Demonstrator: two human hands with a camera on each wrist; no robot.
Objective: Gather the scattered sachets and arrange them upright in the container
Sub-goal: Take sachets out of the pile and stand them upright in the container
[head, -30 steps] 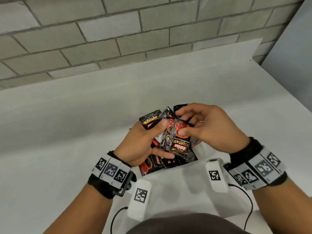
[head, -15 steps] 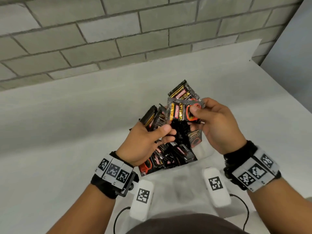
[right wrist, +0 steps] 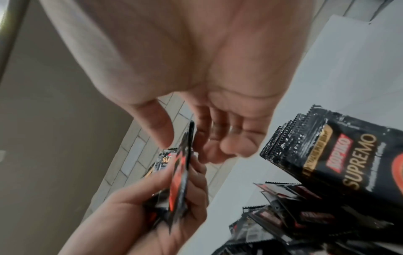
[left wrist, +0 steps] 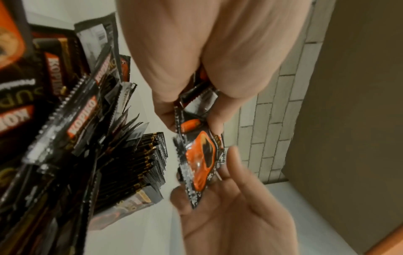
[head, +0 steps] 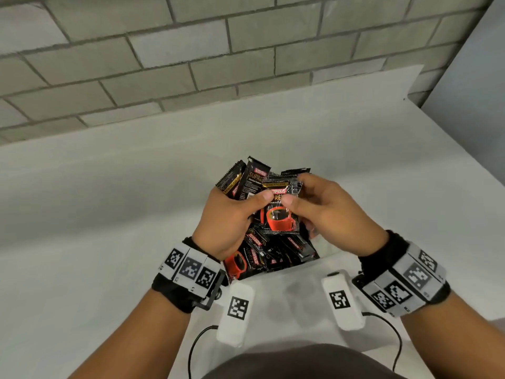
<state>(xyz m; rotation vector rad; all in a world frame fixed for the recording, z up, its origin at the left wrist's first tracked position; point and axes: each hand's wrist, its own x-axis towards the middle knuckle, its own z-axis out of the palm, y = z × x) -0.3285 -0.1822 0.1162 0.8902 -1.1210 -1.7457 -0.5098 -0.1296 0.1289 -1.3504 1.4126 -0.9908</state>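
While both hands meet above the near middle of the white worktop [head: 82, 242], the left hand [head: 226, 222] grips a fanned bunch of black sachets [head: 241, 179], its fingers curled round their lower ends and its thumb pressed across the front. At least 3 sachets show in that fan, their serrated tops pointing toward the far edge. The front sachet [head: 280, 214], printed with a red cup, stands roughly upright and faces the camera. The right hand [head: 328, 212] meets it from the right: thumb and forefinger pinch its upper right part, while the other fingers are loosely bent behind it. From the left wrist view the same sachet [left wrist: 201, 160] sits edge-on between the 2 hands, with the right palm open below it.

Below the hands, close to the near edge of the worktop, a dense pack of sachets [head: 273, 253] stands in the container [head: 287, 280], of which only a pale near wall shows clearly. The left wrist view shows many of them standing on end in a tight row [left wrist: 139, 163], others leaning. In the right wrist view 1 sachet marked SUPREMO [right wrist: 340, 155] rises tilted above the rest.

A grey brick wall [head: 191, 64] runs along the far edge.
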